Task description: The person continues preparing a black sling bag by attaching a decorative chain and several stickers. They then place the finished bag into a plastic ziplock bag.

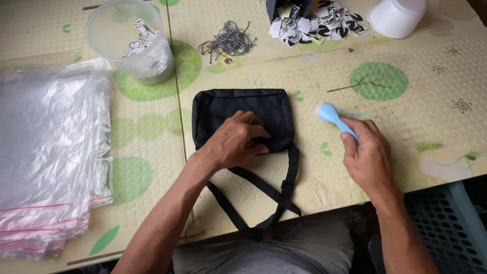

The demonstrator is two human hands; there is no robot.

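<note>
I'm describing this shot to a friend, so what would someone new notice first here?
Probably the black bag lying flat mid-table, with the left hand pressing on its lower edge and its strap trailing toward the person. Just right of it, the right hand holds a light blue tool. A stack of clear plastic bags fills the left side.

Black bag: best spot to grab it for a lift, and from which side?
Probably the strap, from the near table edge. It lies in a loose loop off the black bag, standing clear of the mat, so fingers can hook under it. The body lies flat and the left hand presses on its lower edge; the right hand holds a blue tool.
</note>
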